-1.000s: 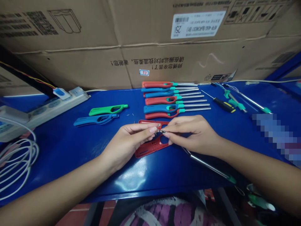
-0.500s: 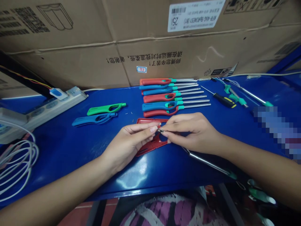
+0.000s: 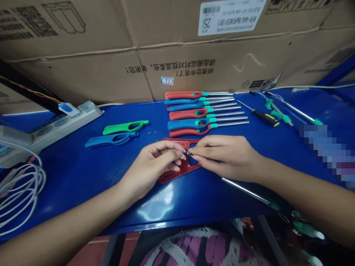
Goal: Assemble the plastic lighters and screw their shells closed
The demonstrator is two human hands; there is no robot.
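Over the red lighter casing halves, my two hands meet fingertip to fingertip at a tiny dark and silver metal part. My left hand is closed in a loose pinch at the part's left end. From the other side, my right hand pinches its right end between thumb and fingers. What exactly the part is, I cannot make out. Below my right hand lies a thin silver lighter tube with a green end, its near end hidden by the hand.
Several red and blue lighters lie in a row at the back. A green casing and a blue casing lie left, near a power strip. A screwdriver rests right. Behind stands a cardboard box.
My left fingers have loosened and drawn slightly left, showing more of the small metal part. My right hand has stayed almost in place, still pinching.
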